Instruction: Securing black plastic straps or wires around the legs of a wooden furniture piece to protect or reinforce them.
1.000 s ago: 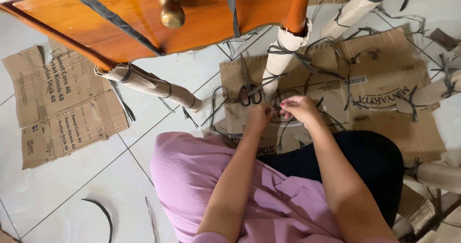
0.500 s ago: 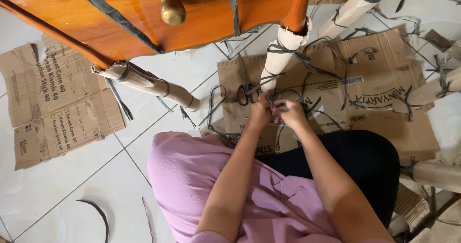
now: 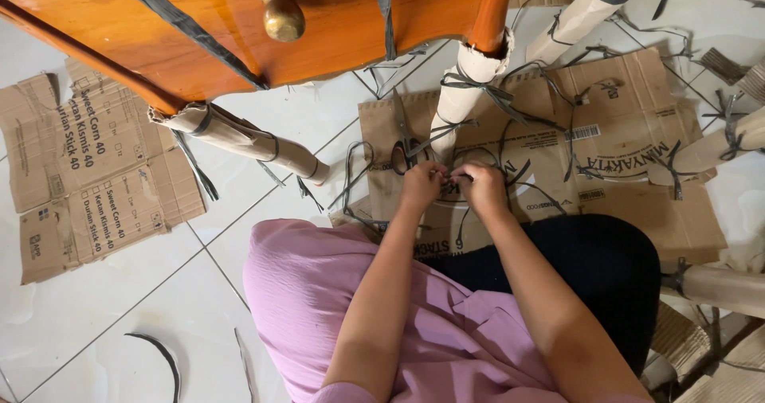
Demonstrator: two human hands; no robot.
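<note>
My left hand and my right hand are close together at the foot of a wooden furniture leg wrapped in brown paper. Both pinch a thin dark strap that runs between them near the leg's lower end. The leg belongs to an orange-brown wooden piece of furniture with a brass knob that hangs over the floor. Black-handled scissors lie on flattened cardboard just left of my left hand.
A second paper-wrapped leg slants at the left, more wrapped legs stand at the upper right and right edge. Another flattened cardboard sheet lies on the white tiled floor. Loose dark strap pieces are scattered around.
Both hands have drawn closer together and moved slightly left toward the wrapped leg's foot, now pinching the strap between them.
</note>
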